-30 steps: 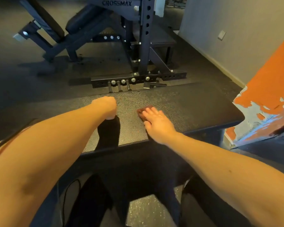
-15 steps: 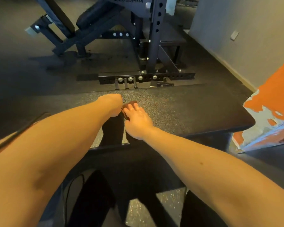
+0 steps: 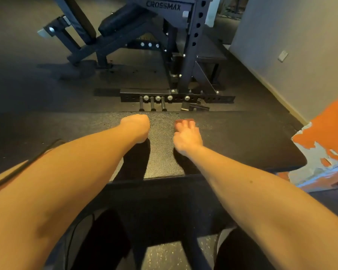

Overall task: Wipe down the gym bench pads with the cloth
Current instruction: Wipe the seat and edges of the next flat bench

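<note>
Gym — bench pad (image 3: 242, 137), power rack (image 3: 191, 45), rubber floor (image 3: 27, 84).

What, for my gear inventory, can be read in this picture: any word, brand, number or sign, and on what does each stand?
"CROSSMAX": pale letters on the rack's dark crossbar.
Nothing else can be read: the cloth, the bench pad and the wall plate show no writing.

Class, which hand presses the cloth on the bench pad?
The right hand: it lies spread on the reddish cloth; the left hand is a fist, off the cloth.
</note>
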Action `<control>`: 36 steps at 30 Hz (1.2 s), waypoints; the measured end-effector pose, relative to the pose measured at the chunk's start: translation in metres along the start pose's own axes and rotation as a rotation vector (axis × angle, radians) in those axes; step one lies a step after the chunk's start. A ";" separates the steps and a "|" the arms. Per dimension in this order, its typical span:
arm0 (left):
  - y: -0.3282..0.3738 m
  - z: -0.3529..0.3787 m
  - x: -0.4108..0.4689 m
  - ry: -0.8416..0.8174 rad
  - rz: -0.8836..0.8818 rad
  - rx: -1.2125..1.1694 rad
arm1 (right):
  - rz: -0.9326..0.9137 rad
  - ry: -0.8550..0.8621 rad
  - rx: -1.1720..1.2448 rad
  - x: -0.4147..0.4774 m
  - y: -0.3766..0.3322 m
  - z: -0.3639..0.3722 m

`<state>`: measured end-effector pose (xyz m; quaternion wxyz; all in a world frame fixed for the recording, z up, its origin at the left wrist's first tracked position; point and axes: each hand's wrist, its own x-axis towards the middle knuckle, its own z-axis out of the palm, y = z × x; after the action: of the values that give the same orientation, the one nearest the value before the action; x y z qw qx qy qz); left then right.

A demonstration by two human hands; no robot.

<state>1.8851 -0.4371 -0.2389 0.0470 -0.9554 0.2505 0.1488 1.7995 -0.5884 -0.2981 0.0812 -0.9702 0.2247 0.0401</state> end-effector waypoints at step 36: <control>-0.027 0.009 0.012 0.060 -0.123 -0.108 | 0.179 0.085 -0.015 0.090 0.072 -0.013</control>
<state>1.9060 -0.4181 -0.2512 -0.0032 -0.9742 0.1842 0.1303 1.8487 -0.6932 -0.3058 0.0605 -0.9476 0.3137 0.0077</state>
